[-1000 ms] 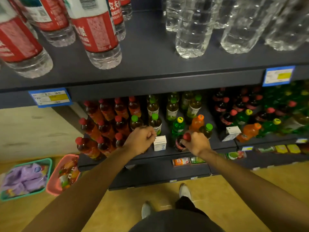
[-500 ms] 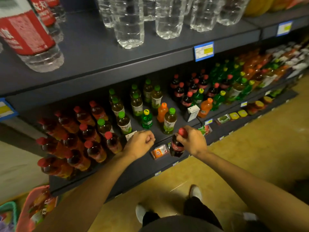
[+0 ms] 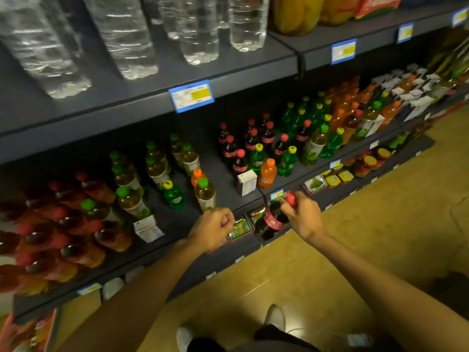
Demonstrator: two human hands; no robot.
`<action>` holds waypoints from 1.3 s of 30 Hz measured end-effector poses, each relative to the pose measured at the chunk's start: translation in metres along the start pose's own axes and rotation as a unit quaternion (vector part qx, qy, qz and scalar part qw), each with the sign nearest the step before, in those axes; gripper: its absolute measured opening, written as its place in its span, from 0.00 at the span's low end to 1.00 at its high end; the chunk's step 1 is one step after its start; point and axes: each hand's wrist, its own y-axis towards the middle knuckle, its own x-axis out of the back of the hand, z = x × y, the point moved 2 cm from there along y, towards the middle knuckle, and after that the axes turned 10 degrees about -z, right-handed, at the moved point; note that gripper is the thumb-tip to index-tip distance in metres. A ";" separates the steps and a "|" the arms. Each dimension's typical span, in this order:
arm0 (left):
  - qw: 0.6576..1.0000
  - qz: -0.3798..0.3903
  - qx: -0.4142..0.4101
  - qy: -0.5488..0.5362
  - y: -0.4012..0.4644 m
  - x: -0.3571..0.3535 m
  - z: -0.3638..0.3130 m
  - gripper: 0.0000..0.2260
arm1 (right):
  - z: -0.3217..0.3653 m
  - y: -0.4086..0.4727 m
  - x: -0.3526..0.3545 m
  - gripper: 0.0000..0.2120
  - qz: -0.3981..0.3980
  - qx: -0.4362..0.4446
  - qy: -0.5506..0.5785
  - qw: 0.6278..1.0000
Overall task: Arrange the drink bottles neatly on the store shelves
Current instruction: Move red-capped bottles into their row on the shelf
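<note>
The dim middle shelf [image 3: 228, 184] is still standing half-sorted, green, orange and cola bottles mingling, while the right hand [image 3: 303, 219] is gripping a cola bottle [image 3: 271, 221] just off its front edge and the left hand [image 3: 212, 228] is hovering fisted, apparently empty.

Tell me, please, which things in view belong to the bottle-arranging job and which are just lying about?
Job: cola bottle gripped by the right hand; cola group on the middle shelf; closed left hand.

Lying about: small white carton; price tag; water bottles above.
</note>
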 end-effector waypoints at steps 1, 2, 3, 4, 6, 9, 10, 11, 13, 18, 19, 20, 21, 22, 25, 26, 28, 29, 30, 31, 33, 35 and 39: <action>1.000 0.000 -0.007 0.000 0.005 -0.012 -0.011 0.02 | -0.013 0.005 0.009 0.13 -0.004 -0.005 0.006 1.000; 1.000 0.001 -0.013 -0.001 0.011 -0.024 -0.021 0.02 | -0.025 0.011 0.018 0.12 -0.008 -0.012 0.013 1.000; 1.000 0.003 -0.016 0.000 0.015 -0.035 -0.030 0.02 | -0.037 0.016 0.026 0.12 -0.011 -0.017 0.017 1.000; 1.000 0.005 -0.015 0.002 0.019 -0.046 -0.039 0.02 | -0.049 0.021 0.034 0.12 -0.013 -0.020 0.016 1.000; 1.000 0.011 -0.016 0.005 0.026 -0.062 -0.054 0.02 | -0.068 0.032 0.048 0.12 -0.014 -0.024 0.014 1.000; 1.000 0.019 -0.010 0.001 0.036 -0.078 -0.070 0.02 | -0.087 0.051 0.063 0.13 -0.017 -0.030 0.016 0.999; 1.000 0.019 -0.012 0.005 0.042 -0.081 -0.074 0.02 | -0.090 0.059 0.066 0.13 -0.019 -0.032 0.019 0.999; 1.000 0.015 -0.015 0.010 0.049 -0.082 -0.077 0.02 | -0.092 0.067 0.068 0.13 -0.023 -0.034 0.024 0.999; 1.000 0.003 -0.007 0.015 0.068 -0.082 -0.079 0.03 | -0.091 0.084 0.070 0.14 -0.034 -0.035 0.039 0.998; 0.997 -0.053 0.022 0.049 0.128 -0.080 -0.079 0.03 | -0.077 0.126 0.067 0.14 -0.037 -0.013 0.061 0.997; 0.996 -0.061 0.036 0.057 0.143 -0.080 -0.077 0.05 | -0.074 0.136 0.065 0.14 -0.035 -0.005 0.060 0.998; 0.995 -0.064 0.052 0.064 0.160 -0.081 -0.075 0.06 | -0.073 0.146 0.064 0.14 -0.035 0.000 0.062 0.997; 0.993 -0.065 0.064 0.069 0.177 -0.082 -0.072 0.08 | -0.072 0.158 0.063 0.13 -0.036 0.005 0.065 0.997; 0.993 -0.066 0.069 0.072 0.194 -0.084 -0.070 0.09 | -0.071 0.169 0.062 0.13 -0.038 0.012 0.069 0.997; 0.992 -0.064 0.062 0.091 0.244 -0.095 -0.063 0.12 | -0.068 0.204 0.058 0.12 -0.059 0.039 0.081 0.994; 0.991 -0.061 0.056 0.101 0.260 -0.100 -0.060 0.13 | -0.066 0.215 0.056 0.12 -0.070 0.048 0.088 0.992; 0.990 -0.050 0.049 0.122 0.285 -0.110 -0.056 0.16 | -0.061 0.234 0.052 0.12 -0.083 0.071 0.106 0.988; 0.989 -0.045 0.048 0.132 0.295 -0.115 -0.054 0.17 | -0.059 0.242 0.048 0.13 -0.087 0.081 0.113 0.986; 0.988 -0.041 0.048 0.143 0.304 -0.119 -0.052 0.18 | -0.057 0.250 0.045 0.13 -0.092 0.087 0.117 0.985; 0.986 -0.037 0.050 0.152 0.312 -0.124 -0.049 0.20 | -0.055 0.256 0.041 0.13 -0.095 0.092 0.119 0.984; 0.985 -0.024 0.057 0.162 0.325 -0.134 -0.041 0.22 | -0.053 0.265 0.034 0.12 -0.094 0.094 0.126 0.983; 0.984 -0.008 0.069 0.163 0.333 -0.142 -0.034 0.24 | -0.053 0.271 0.029 0.11 -0.091 0.094 0.130 0.983; 0.979 -0.008 0.086 0.186 0.341 -0.154 -0.025 0.23 | -0.061 0.278 0.024 0.12 -0.080 0.087 0.148 0.982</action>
